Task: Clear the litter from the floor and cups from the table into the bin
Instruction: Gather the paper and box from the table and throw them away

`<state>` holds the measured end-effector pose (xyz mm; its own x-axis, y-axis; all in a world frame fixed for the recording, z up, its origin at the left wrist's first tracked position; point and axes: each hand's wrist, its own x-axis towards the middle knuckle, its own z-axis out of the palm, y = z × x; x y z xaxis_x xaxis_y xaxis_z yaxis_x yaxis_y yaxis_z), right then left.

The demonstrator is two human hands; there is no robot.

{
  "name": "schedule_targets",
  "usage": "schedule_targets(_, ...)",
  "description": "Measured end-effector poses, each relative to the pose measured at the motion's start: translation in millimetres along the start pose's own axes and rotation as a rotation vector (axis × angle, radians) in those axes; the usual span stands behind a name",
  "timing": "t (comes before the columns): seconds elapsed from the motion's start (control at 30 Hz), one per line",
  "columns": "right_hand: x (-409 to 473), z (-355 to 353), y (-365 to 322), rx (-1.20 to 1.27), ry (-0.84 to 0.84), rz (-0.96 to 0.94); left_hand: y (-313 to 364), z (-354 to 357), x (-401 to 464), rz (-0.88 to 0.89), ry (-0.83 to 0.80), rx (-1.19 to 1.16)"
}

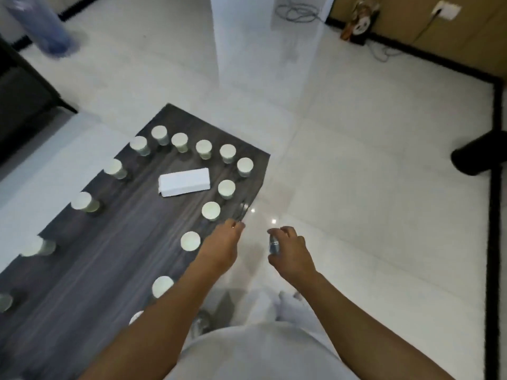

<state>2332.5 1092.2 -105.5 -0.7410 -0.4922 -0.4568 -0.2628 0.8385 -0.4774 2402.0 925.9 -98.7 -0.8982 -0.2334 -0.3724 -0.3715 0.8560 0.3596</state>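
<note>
Many pale cups [211, 211] stand upside down in a ring around a white box [184, 182] on the dark wooden table [109, 270], so the table half of the job looks barely begun. The person stands at the table's near corner. The right hand [292, 253] hangs over the white floor [370, 215] with its fingers curled around a small dark, bottle-like object [274, 244]; the blur makes it hard to say just what that item is. The left hand [222, 246] hovers at the table's edge, fingers loosely bent and holding nothing, beside the nearest cups. The step in hand seems to be carrying a picked-up piece of litter. A dark round shape at the far right [477, 157] may be the bin, well apart from the hands. The next move likely calls for turning right toward it, or for the free hand to close on a nearby cup first.
</note>
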Motion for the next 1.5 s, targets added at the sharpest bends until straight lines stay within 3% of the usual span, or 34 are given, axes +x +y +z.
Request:
schedule_targets(0.33, 10.3, -197.0, 248.8, 0.117, 0.179, 0.295, 286.5, 30.6, 162.8, 0.301, -0.164, -0.072)
schedule_targets(0.53, 47.4, -274.5, 329.8, 0.221, 0.269, 0.387, 399.9, 31.9, 253.2, 0.479, -0.236, 0.072)
schedule_targets(0.9, 182.3, -432.3, 461.7, 0.406, 0.433, 0.59, 577.6, 2.3, 497.5, 0.723, -0.356, 0.216)
schedule_targets(1.2, 246.6, -547.2, 576.5, 0.487, 0.516, 0.711, 734.3, 2.6, 639.4, 0.836, -0.425, 0.274)
schedule_targets(1.5, 318.0, -691.7, 762.4, 0.491, 0.543, 0.712, 931.1, 41.2, 774.3, 0.807, -0.442, 0.287)
